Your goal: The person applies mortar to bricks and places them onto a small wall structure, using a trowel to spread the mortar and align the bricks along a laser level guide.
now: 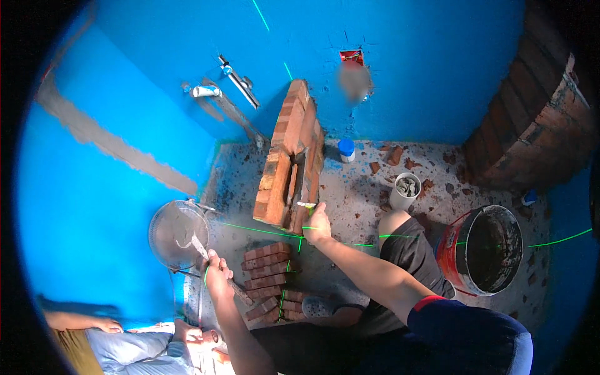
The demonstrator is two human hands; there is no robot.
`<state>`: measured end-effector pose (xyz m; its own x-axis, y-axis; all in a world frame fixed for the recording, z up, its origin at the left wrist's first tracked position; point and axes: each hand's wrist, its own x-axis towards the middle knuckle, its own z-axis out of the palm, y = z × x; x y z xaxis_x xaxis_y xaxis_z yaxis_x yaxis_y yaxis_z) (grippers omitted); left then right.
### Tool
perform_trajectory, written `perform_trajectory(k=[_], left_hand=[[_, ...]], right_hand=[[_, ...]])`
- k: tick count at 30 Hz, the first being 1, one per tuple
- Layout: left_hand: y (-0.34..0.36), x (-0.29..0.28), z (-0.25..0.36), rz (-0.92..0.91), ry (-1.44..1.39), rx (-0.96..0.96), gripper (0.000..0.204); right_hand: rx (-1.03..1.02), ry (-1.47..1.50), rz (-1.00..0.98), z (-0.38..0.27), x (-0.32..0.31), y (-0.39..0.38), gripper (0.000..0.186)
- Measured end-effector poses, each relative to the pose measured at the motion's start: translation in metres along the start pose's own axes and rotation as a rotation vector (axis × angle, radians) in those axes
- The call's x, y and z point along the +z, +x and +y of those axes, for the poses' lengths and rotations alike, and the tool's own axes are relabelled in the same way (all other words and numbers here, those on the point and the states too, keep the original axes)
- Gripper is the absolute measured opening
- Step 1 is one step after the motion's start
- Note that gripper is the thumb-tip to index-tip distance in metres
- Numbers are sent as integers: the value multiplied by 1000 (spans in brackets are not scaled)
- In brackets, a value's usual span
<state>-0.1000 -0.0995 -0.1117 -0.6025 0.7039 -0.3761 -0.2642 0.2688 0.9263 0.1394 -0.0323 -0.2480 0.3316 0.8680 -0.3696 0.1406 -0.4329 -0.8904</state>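
My left hand [219,275] grips a long-handled, mortar-smeared tool [200,247] with a pale tip, held over a round wire-mesh object [169,225] at the left. My right hand [317,222] is closed on a small pale-bladed tool [305,204] at the right side of a short upright brick wall [284,131]. Dark mortar [300,169] shows in the slot within the wall's lower part. Loose red bricks [265,253] lie in rows on the floor between my forearms.
Another person's arm and legs [119,350] are at lower left. A red bucket [453,250], a white container of rubble [400,197], a blue-lidded jar [347,153] and brick fragments [394,156] sit on the floor. A brick structure [525,119] stands right; pipe fittings [206,92] project from the blue wall.
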Motion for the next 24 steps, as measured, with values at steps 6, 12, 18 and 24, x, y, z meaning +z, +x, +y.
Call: perform_trajectory(k=[6, 12, 18, 24], left_hand=[[8, -14, -3, -53, -12, 41, 26], [13, -18, -8, -127, 34, 153, 27], [3, -9, -4, -135, 63, 135, 26], [8, -11, -4, -183, 18, 72, 24]], right_hand=[[28, -140, -47, -13, 13, -1, 34], [-27, -200, -5, -17, 11, -5, 41], [-103, -278, -5, -18, 0, -14, 40], [-86, -345, -51, -16, -15, -10, 54]])
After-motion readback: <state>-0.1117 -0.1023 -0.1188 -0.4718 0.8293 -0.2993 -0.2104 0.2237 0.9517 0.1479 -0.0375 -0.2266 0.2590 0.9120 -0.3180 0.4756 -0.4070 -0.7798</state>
